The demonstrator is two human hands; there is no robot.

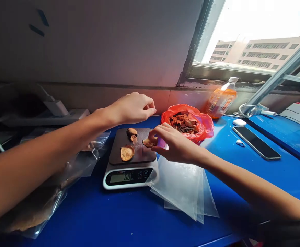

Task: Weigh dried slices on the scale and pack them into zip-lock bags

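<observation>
A digital kitchen scale (129,178) with a dark square top reads about 6.8. On its top lie a dark, rounded dried piece (131,132), a small curled bit (134,138) and a tan dried slice (127,153). At the platform's right edge my right hand (169,142) pinches another dried slice (148,142) between thumb and fingers, just above the surface. My left hand (137,108) is raised behind the scale, left of the red plastic bag (203,128). Its fingers are curled in with the tips together, and whatever may be in them is hidden.
Reddish-brown dried pieces (183,121) fill the red bag. Clear plastic bags (183,185) lie right of the scale, and a filled clear bag (49,195) sits left under my forearm. An orange drink bottle (222,97), phone (256,142) and earbud (240,143) are at right.
</observation>
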